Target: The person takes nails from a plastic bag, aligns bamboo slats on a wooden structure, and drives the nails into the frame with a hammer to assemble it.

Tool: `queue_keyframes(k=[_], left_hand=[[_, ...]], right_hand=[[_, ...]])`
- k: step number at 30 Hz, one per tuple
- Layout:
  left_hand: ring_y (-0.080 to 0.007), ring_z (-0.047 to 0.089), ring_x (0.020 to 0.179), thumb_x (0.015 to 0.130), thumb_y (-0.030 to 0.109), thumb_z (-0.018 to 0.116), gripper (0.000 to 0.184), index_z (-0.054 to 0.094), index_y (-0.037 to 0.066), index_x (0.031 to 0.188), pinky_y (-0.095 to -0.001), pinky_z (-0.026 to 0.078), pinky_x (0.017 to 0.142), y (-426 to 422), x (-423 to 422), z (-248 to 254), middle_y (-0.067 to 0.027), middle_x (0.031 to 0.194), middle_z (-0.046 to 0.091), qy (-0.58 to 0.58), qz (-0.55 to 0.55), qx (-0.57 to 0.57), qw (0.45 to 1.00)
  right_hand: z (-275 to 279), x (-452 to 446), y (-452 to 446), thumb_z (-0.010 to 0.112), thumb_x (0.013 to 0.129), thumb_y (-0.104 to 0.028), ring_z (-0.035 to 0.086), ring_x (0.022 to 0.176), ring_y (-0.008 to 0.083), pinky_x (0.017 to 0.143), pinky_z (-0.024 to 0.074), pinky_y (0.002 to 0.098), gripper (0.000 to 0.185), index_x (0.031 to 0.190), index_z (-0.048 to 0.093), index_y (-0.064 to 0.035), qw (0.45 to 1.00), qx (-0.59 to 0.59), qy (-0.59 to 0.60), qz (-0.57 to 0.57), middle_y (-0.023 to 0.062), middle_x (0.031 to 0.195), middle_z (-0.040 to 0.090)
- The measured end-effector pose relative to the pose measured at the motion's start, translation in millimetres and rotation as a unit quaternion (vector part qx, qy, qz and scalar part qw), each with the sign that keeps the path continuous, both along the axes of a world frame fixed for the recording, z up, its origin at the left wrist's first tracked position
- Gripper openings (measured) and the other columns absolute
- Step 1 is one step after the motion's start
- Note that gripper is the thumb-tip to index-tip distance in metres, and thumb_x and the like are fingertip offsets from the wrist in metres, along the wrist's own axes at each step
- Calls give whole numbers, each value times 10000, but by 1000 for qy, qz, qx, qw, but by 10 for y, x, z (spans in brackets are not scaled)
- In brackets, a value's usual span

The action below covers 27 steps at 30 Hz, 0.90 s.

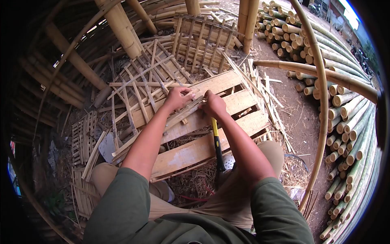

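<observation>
My left hand (178, 99) is closed in a pinch above the slatted wooden platform (185, 156); what its fingertips hold is too small to make out. Close beside it, my right hand (213, 106) is curled into a fist. From under that fist a yellow-and-black tool handle (216, 140) slopes down toward my lap, its head hidden. Several split bamboo strips (181, 115) lie across the platform, their upper ends beneath and between my hands.
Bamboo lattice panels (203, 42) and crossed strips (140, 83) lie beyond the platform. Cut bamboo poles (345, 110) are stacked at the right, behind a curved bamboo pole (321, 105). Upright posts (120, 30) stand ahead. Shavings (195, 185) cover the ground by my legs.
</observation>
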<state>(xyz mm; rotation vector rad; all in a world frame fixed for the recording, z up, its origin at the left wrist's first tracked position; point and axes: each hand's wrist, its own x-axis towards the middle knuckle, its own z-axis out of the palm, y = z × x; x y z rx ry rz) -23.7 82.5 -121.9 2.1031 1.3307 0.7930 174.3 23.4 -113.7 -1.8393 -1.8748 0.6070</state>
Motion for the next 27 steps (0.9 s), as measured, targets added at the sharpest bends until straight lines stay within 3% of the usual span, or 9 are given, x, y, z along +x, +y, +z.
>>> queue_keyframes(k=[2,4,11,13,17,20,23,25,27], left_hand=[[-146,644,843,835,339,748,385,705,-7,999,-315,514,762,19,-5,51,-117,894,716,-3,10,11,1000],[-118,634,827,845,316,744,363,706,-7,1007,-292,509,761,12,-14,134,-90,899,719,-21,-26,-108,994],[-100,627,843,859,297,736,374,695,-19,1054,-273,503,774,35,-14,145,-96,939,724,-27,-45,-136,989],[-114,633,853,865,297,729,379,693,-25,1061,-282,508,787,63,-17,78,-105,970,724,-74,-76,-152,983],[-120,635,848,885,286,704,388,673,-26,1112,-292,513,791,-18,31,78,-110,989,723,-12,-29,-110,993],[-127,637,889,907,275,673,415,629,-18,1197,-291,505,822,-9,47,-6,-111,1019,716,-118,-44,-95,987],[-143,623,971,922,275,651,451,581,-17,1258,-292,485,883,-61,67,309,-112,1084,695,-23,-11,-323,946],[-132,601,988,922,282,653,457,577,-15,1262,-284,471,901,62,28,169,-88,1114,677,-25,-108,-193,975],[-122,594,966,925,276,652,448,580,-17,1257,-282,473,886,101,13,21,-71,1110,675,-46,-115,-119,985]], right_hand=[[0,2,2,827,698,-332,655,876,382,738,507,470,519,1048,557,-59,1000,3,-2,0,191,902,677],[-2,-3,2,828,696,-331,655,877,382,739,506,470,524,1052,555,-59,1000,5,-1,1,190,903,677],[-44,-8,2,829,694,-330,655,892,376,742,508,467,526,1053,557,-59,1000,7,-1,-2,185,907,680],[-79,-27,-11,799,726,-336,660,925,346,778,511,436,561,1175,564,-95,997,75,-5,-9,158,956,690],[-60,-38,23,792,721,-329,664,908,355,764,523,441,503,1082,570,-58,997,43,-51,32,156,936,691],[57,-45,-11,779,723,-324,666,923,345,767,526,436,509,1106,572,-62,998,-2,-57,37,155,953,693],[81,-46,-21,784,718,-320,668,928,340,761,527,437,516,1116,571,-70,998,-3,-53,32,160,956,694],[78,-39,-29,784,717,-314,668,927,343,760,527,434,518,1122,567,-76,998,0,-51,32,161,955,695],[75,-36,-26,786,715,-311,668,926,343,760,527,435,521,1125,566,-76,998,-5,-52,31,160,954,695]])
